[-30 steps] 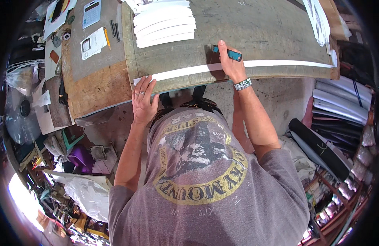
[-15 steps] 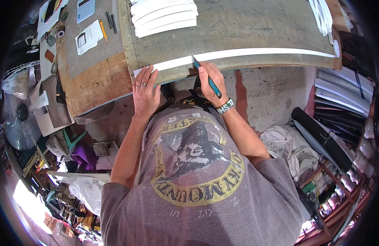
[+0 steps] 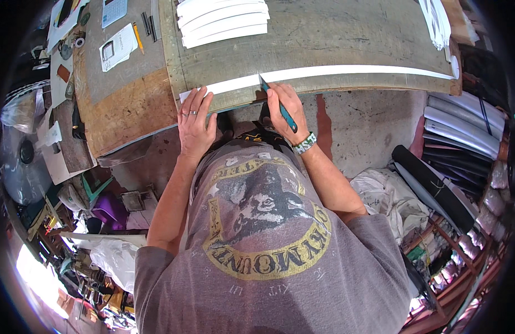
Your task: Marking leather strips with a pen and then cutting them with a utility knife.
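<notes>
A long, narrow white strip (image 3: 335, 70) runs along the near edge of the worn table (image 3: 324, 36). The fingers of my left hand (image 3: 197, 127) are stretched out, their tips pressing on the strip's left end; a ring sits on one finger. My right hand (image 3: 286, 106) is closed around a teal-handled craft knife (image 3: 289, 118). The knife's blade slants up and left, its point at the strip about a third of the way along. Whether the blade has cut into the strip cannot be made out.
A stack of white strips (image 3: 223, 22) lies at the far left of the table, with more white strips (image 3: 435, 25) hanging together at the far right. Further left are papers (image 3: 119, 47), a yellow pencil (image 3: 138, 38) and a calculator (image 3: 113, 11). Rolls of material (image 3: 463, 125) stand at right.
</notes>
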A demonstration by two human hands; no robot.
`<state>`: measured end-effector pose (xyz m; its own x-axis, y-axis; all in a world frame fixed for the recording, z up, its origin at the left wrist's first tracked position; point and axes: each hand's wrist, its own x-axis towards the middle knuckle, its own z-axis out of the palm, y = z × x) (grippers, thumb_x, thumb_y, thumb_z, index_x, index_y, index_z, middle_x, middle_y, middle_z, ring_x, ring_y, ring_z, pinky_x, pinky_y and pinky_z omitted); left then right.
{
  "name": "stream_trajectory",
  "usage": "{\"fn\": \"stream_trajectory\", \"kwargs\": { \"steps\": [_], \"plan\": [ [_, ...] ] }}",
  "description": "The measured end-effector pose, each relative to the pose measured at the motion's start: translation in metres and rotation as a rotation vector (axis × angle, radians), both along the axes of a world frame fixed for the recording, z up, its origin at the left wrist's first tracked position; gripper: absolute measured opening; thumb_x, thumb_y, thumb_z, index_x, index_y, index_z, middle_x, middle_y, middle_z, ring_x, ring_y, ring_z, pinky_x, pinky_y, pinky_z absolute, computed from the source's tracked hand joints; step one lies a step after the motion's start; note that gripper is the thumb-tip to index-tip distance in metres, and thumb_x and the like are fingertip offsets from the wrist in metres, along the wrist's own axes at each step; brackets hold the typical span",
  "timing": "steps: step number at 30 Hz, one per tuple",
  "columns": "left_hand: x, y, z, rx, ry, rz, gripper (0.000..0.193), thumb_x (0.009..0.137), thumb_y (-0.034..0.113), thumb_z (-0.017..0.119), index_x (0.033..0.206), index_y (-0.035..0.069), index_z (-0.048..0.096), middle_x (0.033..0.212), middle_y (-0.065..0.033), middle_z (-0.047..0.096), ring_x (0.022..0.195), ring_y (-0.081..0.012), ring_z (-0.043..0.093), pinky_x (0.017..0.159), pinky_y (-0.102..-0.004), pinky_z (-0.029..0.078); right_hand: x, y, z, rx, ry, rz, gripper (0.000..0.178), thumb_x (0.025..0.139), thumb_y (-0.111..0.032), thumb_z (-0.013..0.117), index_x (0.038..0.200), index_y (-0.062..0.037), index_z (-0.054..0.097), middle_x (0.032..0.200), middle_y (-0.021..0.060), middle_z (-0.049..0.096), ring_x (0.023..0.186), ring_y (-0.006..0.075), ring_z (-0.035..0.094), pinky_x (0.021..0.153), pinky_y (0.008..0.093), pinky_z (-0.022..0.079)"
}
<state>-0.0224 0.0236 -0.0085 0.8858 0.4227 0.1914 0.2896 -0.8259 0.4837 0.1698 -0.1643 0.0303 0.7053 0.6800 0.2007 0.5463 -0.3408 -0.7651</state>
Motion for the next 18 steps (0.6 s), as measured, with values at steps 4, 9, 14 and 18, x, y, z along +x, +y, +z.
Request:
{"fn": "stream_trajectory", "kwargs": {
  "steps": [4, 9, 14, 18],
  "plan": [
    [0.003, -0.003, 0.003, -0.029, -0.026, 0.013, 0.062, 0.092, 0.014, 0.078, 0.151, 0.013, 0.059, 0.163, -0.0052, 0.051, 0.153, -0.0301, 0.042, 0.123, -0.0498, 0.036, 0.000, 0.002, 0.008, -0.035, 0.011, 0.006, 0.027, 0.107, -0.013, 0.059, 0.117, 0.0080, 0.071, 0.106, 0.0247, 0.072, 0.100, 0.0421, 0.068, 0.089, 0.0468, 0.054],
    [0.024, -0.014, 0.015, 0.054, -0.077, 0.102, 0.040, 0.093, 0.018, 0.078, 0.133, 0.011, 0.072, 0.145, -0.0070, 0.061, 0.138, -0.0305, 0.053, 0.114, -0.0506, 0.040, 0.001, 0.007, 0.011, 0.001, 0.001, 0.038, 0.021, 0.102, -0.007, 0.062, 0.113, 0.0090, 0.069, 0.102, 0.0252, 0.069, 0.098, 0.0444, 0.065, 0.086, 0.0502, 0.053],
    [0.085, -0.020, 0.018, -0.025, -0.180, -0.011, 0.021, 0.093, 0.018, 0.078, 0.113, 0.013, 0.080, 0.118, -0.0037, 0.069, 0.119, -0.0295, 0.059, 0.100, -0.0460, 0.044, 0.001, 0.009, 0.015, -0.041, -0.001, 0.031, 0.021, 0.102, -0.007, 0.061, 0.113, 0.0089, 0.069, 0.103, 0.0258, 0.069, 0.097, 0.0452, 0.065, 0.086, 0.0511, 0.052],
    [0.104, -0.021, 0.014, -0.064, -0.195, -0.083, 0.017, 0.092, 0.018, 0.079, 0.109, 0.013, 0.081, 0.107, -0.0015, 0.066, 0.108, -0.0271, 0.058, 0.091, -0.0428, 0.043, 0.001, 0.009, 0.015, -0.092, 0.040, 0.034, 0.023, 0.102, -0.007, 0.061, 0.116, 0.0090, 0.069, 0.103, 0.0259, 0.069, 0.097, 0.0453, 0.065, 0.086, 0.0510, 0.053]
  ]
}}
